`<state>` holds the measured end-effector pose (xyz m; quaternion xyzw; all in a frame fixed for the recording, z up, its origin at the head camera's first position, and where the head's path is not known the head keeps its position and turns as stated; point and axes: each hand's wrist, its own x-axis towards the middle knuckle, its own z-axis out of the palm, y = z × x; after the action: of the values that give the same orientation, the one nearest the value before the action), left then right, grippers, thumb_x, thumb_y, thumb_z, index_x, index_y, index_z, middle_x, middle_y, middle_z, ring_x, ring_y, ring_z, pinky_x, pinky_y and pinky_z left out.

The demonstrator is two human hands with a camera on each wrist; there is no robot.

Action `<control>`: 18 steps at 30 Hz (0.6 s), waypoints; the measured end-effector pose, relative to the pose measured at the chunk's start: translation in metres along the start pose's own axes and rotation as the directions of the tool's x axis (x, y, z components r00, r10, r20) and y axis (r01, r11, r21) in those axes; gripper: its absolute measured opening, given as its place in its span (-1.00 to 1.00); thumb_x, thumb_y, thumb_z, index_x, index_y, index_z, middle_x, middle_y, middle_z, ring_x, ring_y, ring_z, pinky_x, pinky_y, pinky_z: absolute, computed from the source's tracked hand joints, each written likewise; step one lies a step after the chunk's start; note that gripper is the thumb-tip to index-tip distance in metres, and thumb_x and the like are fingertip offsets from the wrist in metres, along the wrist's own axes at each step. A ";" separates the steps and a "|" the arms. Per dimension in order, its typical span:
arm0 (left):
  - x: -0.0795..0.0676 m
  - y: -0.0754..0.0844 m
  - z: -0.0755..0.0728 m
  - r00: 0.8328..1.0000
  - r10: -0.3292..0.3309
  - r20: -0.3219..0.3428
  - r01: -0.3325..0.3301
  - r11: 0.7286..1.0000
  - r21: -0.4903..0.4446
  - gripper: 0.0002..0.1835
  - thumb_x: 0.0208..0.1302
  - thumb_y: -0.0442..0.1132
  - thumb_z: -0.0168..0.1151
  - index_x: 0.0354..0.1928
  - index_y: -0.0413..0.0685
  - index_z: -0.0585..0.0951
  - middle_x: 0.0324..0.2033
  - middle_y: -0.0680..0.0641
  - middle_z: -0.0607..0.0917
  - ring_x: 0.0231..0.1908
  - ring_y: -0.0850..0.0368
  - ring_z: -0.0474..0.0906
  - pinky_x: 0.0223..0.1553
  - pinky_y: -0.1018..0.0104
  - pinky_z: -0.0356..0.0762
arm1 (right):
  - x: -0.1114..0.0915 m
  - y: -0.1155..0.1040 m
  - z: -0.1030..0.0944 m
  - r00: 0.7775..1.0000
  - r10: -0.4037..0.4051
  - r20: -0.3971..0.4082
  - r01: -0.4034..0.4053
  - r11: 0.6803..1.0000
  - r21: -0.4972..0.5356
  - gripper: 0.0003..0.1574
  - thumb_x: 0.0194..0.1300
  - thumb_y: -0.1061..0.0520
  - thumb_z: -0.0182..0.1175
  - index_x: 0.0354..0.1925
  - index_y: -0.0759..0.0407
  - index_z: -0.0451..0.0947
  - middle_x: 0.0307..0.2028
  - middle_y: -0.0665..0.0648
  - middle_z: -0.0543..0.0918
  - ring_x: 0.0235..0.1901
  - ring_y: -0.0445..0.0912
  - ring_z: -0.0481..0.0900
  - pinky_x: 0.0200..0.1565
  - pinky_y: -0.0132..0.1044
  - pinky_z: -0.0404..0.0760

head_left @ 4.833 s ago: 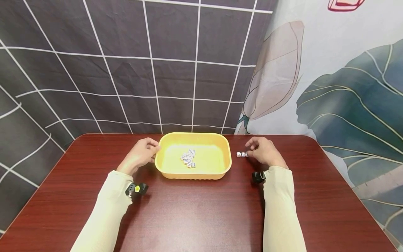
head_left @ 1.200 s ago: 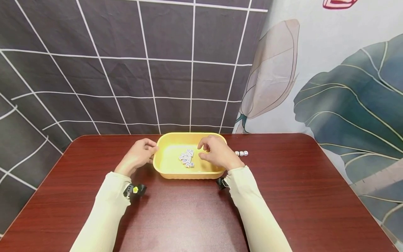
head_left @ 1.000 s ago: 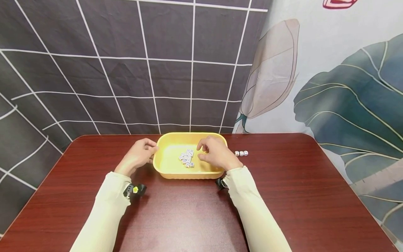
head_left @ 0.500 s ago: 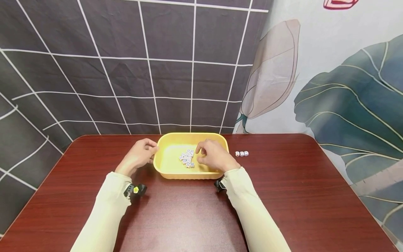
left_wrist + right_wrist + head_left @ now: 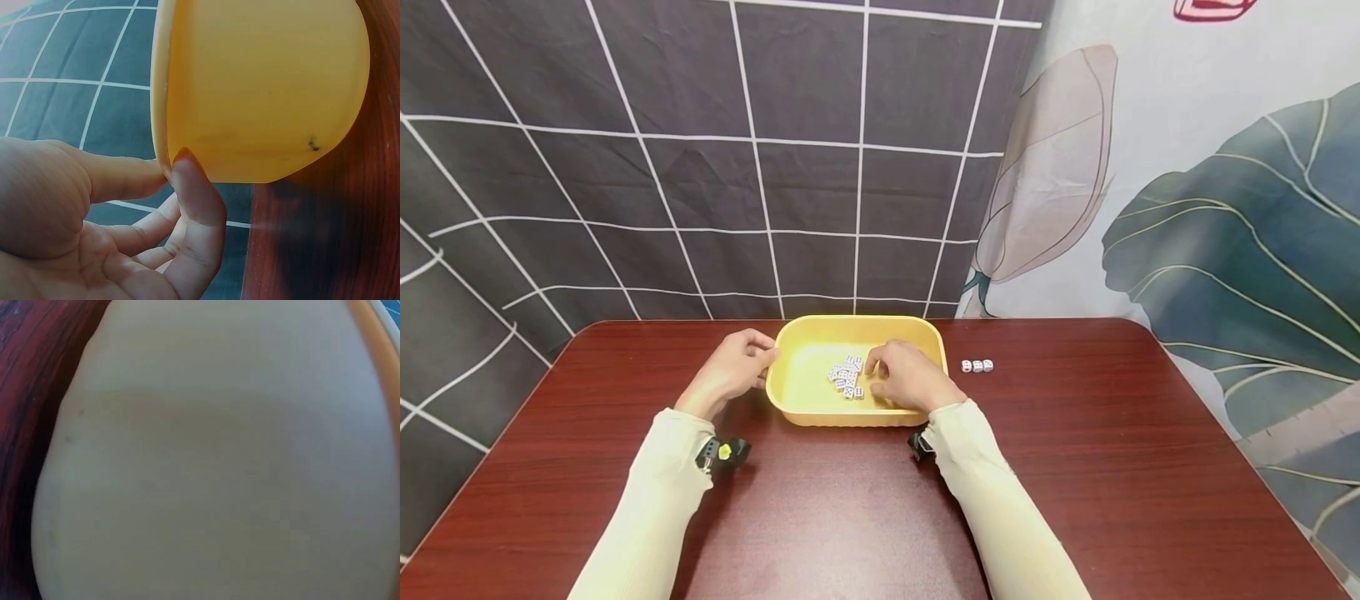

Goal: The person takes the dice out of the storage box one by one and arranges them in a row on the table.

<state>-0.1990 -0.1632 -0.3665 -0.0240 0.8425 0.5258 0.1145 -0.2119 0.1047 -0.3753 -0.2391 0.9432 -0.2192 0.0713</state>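
A yellow plastic tray (image 5: pixel 857 419) stands at the back of the table, with several white dice (image 5: pixel 846 375) piled inside near its middle. My left hand (image 5: pixel 736 371) is at the tray's left end; the left wrist view shows its thumb and a finger (image 5: pixel 203 206) pinching the rim. My right hand (image 5: pixel 913 379) reaches over the front right rim into the tray. Its thumb and index finger are apart, just right of the dice, and no die shows between them. In the right wrist view the pale tray wall (image 5: pixel 212 475) hides that hand.
Three dice (image 5: pixel 977 366) stand in a short row on the reddish-brown table (image 5: pixel 850 517), right of the tray. Behind the table's back edge hang a dark grid-patterned cloth (image 5: pixel 805 192) and a leaf-patterned cloth (image 5: pixel 1067 167).
From beside the dice row on the right, my right hand has moved left into the tray, then sunk slightly lower toward the pile. My left hand keeps its place on the rim.
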 end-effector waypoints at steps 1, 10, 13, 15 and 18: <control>0.000 0.000 0.000 1.000 0.000 0.000 0.000 1.000 0.000 -0.70 0.51 -0.33 0.09 0.12 -0.43 0.43 -0.26 -0.19 0.64 -0.38 0.15 0.60 -0.33 0.38 0.67 | 0.000 0.000 0.000 1.000 0.004 0.001 -0.004 1.000 -0.003 -0.74 0.09 0.30 0.39 -0.18 0.13 0.71 -0.40 0.06 0.57 -0.31 -0.09 0.46 -0.18 -0.27 0.48; 0.001 0.001 0.000 1.000 0.001 0.002 -0.001 1.000 -0.007 -0.72 0.51 -0.34 0.08 0.10 -0.44 0.42 -0.30 -0.14 0.63 -0.41 0.19 0.59 -0.34 0.40 0.67 | 0.001 -0.003 0.004 1.000 -0.011 0.003 0.011 1.000 0.015 -0.77 0.04 0.31 0.44 -0.28 0.09 0.71 -0.45 0.02 0.57 -0.33 -0.12 0.47 -0.22 -0.30 0.49; 0.001 0.001 0.001 1.000 -0.001 0.004 0.001 1.000 -0.008 -0.71 0.51 -0.34 0.08 0.11 -0.44 0.42 -0.29 -0.15 0.63 -0.40 0.19 0.60 -0.34 0.39 0.67 | 0.001 -0.004 0.005 0.999 -0.032 0.014 0.031 0.998 0.046 -0.79 0.03 0.30 0.45 -0.30 0.12 0.71 -0.47 0.00 0.57 -0.36 -0.14 0.47 -0.25 -0.32 0.49; 0.000 0.001 0.000 1.000 -0.002 0.002 0.002 1.000 -0.006 -0.71 0.51 -0.34 0.08 0.11 -0.44 0.42 -0.29 -0.15 0.63 -0.40 0.18 0.60 -0.33 0.39 0.67 | 0.001 -0.004 0.006 0.999 -0.043 0.020 0.042 0.997 0.059 -0.81 0.04 0.28 0.46 -0.30 0.14 0.72 -0.48 0.00 0.57 -0.38 -0.15 0.48 -0.25 -0.34 0.50; 0.000 0.001 0.000 1.000 -0.003 -0.002 0.003 1.000 -0.003 -0.71 0.51 -0.34 0.09 0.11 -0.44 0.43 -0.28 -0.16 0.63 -0.40 0.17 0.60 -0.33 0.39 0.67 | 0.002 -0.004 0.007 0.998 -0.051 0.020 0.050 0.996 0.070 -0.82 0.05 0.27 0.47 -0.30 0.14 0.72 -0.49 0.00 0.58 -0.39 -0.16 0.48 -0.25 -0.34 0.51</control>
<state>-0.1988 -0.1625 -0.3658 -0.0258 0.8418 0.5268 0.1144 -0.2104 0.0977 -0.3795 -0.2626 0.9279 -0.2510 0.0842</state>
